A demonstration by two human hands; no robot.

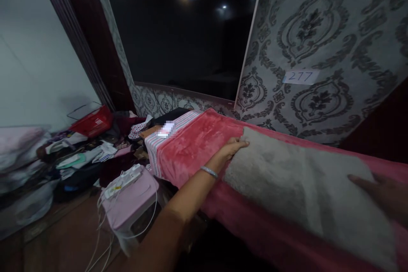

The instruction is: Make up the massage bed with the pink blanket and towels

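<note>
A fluffy grey cloth (pixel 296 178) lies spread on a table covered with a red fleece blanket (pixel 194 144). My left hand (pixel 232 148) reaches out and grips the cloth's far left corner, fingers curled around its edge; a silver bangle sits on that wrist. My right hand (pixel 384 193) rests on the cloth's right end at the frame's edge, fingers stretched out flat on the fabric.
A large dark TV screen (pixel 188 34) hangs on the patterned wall, with a paper label reading 277 (pixel 300 77) to its right. A pink stool (pixel 130 202) bearing a white power strip (pixel 123 177) stands left of the table. A red basket (pixel 92 121) and scattered clothes lie at left.
</note>
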